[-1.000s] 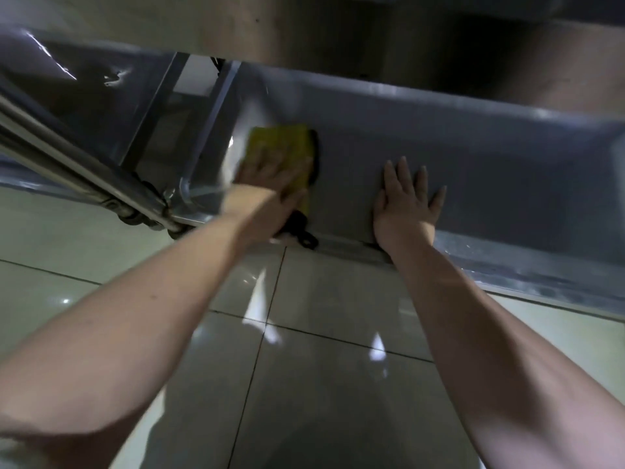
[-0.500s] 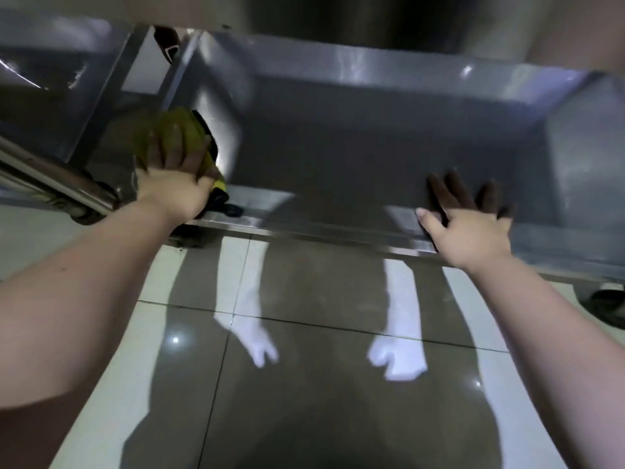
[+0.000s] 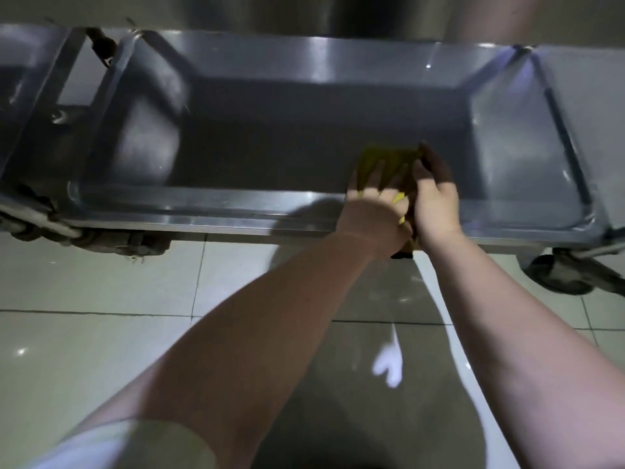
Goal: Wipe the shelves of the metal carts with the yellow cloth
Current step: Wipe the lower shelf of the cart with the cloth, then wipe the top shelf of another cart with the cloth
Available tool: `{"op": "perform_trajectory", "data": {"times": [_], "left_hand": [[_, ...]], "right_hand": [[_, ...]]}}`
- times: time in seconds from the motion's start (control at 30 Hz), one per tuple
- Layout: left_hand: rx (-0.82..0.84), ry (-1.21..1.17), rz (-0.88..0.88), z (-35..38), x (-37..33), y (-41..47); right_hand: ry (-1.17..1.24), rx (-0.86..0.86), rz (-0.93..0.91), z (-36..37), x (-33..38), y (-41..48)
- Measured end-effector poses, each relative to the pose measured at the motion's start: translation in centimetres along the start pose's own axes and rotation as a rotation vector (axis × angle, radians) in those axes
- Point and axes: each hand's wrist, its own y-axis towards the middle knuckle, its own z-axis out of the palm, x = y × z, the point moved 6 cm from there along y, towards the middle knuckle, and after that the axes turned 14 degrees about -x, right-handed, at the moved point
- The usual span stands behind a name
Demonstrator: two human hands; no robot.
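Note:
The low shelf of a metal cart (image 3: 216,211) runs across the upper half of the view, a shallow steel tray with a raised rim. My left hand (image 3: 375,201) lies flat on the yellow cloth (image 3: 385,160), pressing it onto the shelf near the front rim, right of centre. My right hand (image 3: 434,194) sits right beside it, fingers curled over the cloth's right edge and touching it. Most of the cloth is hidden under the fingers and in shadow.
A second cart's shelf (image 3: 20,79) adjoins on the left, with a frame bar (image 3: 64,72) between them. Caster wheels show under the front rim at left (image 3: 135,243) and at right (image 3: 554,272). Glossy floor tiles (image 3: 101,292) lie below.
My left hand has carried the cloth from the shelf's left end to right of centre. My right hand has moved left from the rim and now meets the cloth.

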Motion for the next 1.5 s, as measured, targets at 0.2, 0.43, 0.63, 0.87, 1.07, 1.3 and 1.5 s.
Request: {"op": "perform_trajectory", "data": {"times": [0.2,0.43,0.63,0.87,1.07,1.3,1.5], "left_hand": [[-0.098,-0.291,0.113,-2.0,2.6,-1.5],[-0.257,-0.669,-0.243,-3.0,6.6,-5.0],[-0.247,-1.078,-0.793,-3.2,9.0,-6.2],[-0.105,-1.147,-0.842,-11.3,14.1,-10.0],[-0.068,-0.866,-0.906,-23.9,20.5,-18.1],[-0.284,-0.742,-0.882,-46.4,24.0,-25.6],[-0.429,-0.556,-0.747,-70.5,25.4,-27.4]], "right_hand": [[-0.797,0.106,-0.222,2.5,0.5,2.0],[-1.063,0.167,-0.212,3.7,3.3,2.9],[-0.917,0.275,-0.316,3.8,8.7,-4.7],[-0.693,0.463,-0.273,7.4,17.1,-15.0],[-0.788,0.608,-0.382,10.7,25.1,-22.4],[-0.636,0.732,-0.283,12.6,39.0,-32.3],[-0.307,0.787,-0.308,14.6,57.9,-41.4]]}}
